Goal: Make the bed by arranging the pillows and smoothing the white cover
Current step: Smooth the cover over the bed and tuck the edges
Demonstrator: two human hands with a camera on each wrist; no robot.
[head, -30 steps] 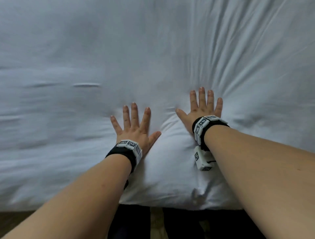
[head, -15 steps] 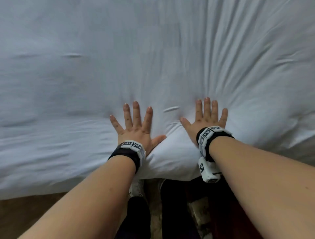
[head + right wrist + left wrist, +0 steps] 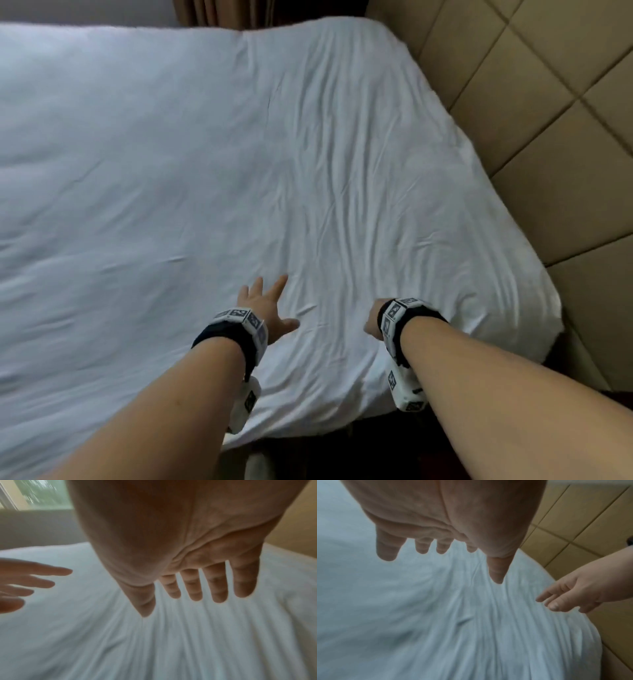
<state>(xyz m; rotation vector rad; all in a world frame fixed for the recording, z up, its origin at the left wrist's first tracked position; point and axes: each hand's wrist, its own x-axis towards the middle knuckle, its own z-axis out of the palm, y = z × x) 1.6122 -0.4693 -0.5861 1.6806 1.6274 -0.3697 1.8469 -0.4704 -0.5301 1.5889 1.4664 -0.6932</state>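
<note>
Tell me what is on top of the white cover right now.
Nothing rests on the white cover; only creases show, mostly near the quilted headboard. No pillow is in view. The left hand and right hand hover above it, fingers spread. What lies underneath is hidden.

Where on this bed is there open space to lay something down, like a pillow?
Nearly all of the white cover lies bare: the smooth stretch on the left, and the creased part beside the padded headboard. Only the near edge is taken, where the left hand and the right hand hover with fingers spread.
</note>
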